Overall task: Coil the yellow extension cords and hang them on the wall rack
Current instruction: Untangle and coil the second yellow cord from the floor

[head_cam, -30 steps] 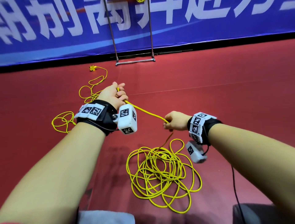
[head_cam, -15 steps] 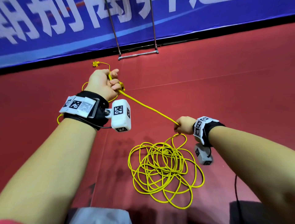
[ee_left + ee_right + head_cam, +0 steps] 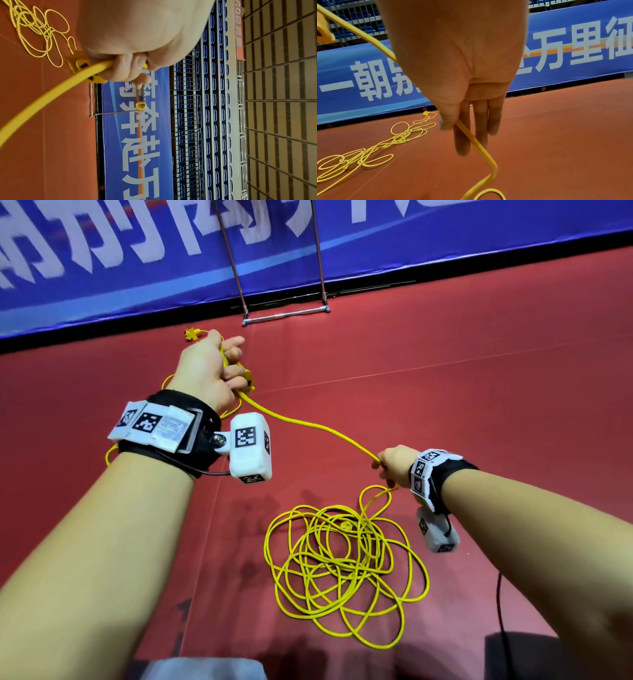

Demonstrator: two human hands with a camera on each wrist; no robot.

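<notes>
A yellow extension cord (image 3: 310,424) runs between my hands above the red floor. My left hand (image 3: 233,371) grips it near its yellow plug (image 3: 82,66), fingers curled round the cord (image 3: 51,94). My right hand (image 3: 382,465) pinches the cord (image 3: 465,132) between thumb and index finger; the other fingers (image 3: 481,121) hang fairly straight. The rest of this cord lies in a loose pile (image 3: 342,570) below my right hand. A second yellow cord (image 3: 385,142) sprawls on the floor beyond my left hand, its plug (image 3: 191,333) near the banner.
The metal rack (image 3: 286,314) stands against the blue banner (image 3: 137,251), with a small coiled yellow cord (image 3: 141,105) hanging on it. A thin black cable (image 3: 500,611) and a dark object (image 3: 513,655) lie at the bottom right. Red floor stretches to the right.
My left hand has risen and moved away toward the banner, drawing out more cord. My right hand has shifted right along the cord, so the span between the hands is longer.
</notes>
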